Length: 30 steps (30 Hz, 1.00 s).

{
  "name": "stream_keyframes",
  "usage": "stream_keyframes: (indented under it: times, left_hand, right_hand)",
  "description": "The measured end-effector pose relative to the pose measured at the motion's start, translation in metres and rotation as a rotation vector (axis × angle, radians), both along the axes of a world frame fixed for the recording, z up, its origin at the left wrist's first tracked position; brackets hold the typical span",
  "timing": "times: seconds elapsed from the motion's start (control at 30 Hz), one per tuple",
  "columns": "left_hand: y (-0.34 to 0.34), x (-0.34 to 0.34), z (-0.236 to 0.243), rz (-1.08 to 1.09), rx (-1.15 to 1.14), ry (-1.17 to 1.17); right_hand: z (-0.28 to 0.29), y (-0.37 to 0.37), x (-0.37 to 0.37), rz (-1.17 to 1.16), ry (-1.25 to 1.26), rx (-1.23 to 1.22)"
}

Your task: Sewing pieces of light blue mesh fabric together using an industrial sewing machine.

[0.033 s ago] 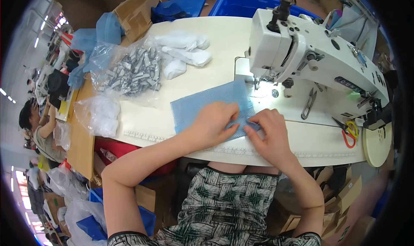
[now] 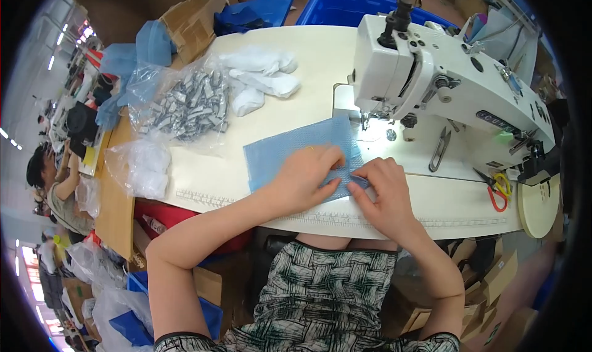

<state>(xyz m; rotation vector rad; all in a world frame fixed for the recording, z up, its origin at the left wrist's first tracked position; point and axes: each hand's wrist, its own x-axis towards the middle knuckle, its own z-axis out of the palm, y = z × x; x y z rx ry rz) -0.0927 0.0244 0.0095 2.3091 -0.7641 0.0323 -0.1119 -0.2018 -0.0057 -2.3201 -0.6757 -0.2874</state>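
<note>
blue textured fabric rectangle under flat left hand, right hand fingers pinching its edge

A light blue mesh fabric piece is lying flat on the counter. Its right edge is reaching just beside the sewing machine's needle.

Clear plastic bag of small grey metal parts, far left of the tabletop; a second clear bag of white pieces at its left edge. Torn brown cardboard box behind; dark label on sewing machine.
</note>
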Motion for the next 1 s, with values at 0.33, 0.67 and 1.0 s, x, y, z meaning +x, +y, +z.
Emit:
stream_keyframes:
  times: [0.33,0.67,1.0]
  left_hand:
    - [-0.002,0.018,0.001,-0.132,0.063,-0.116]
    - [-0.017,0.045,-0.007,-0.142,-0.007,-0.101]
    - [-0.022,0.049,-0.022,-0.072,-0.140,-0.092]
  right_hand:
    - [0.009,-0.022,0.012,0.213,-0.100,-0.125]
    - [0.003,-0.017,0.009,0.099,-0.199,-0.235]
    - [0.002,-0.017,0.011,0.038,-0.150,-0.248]
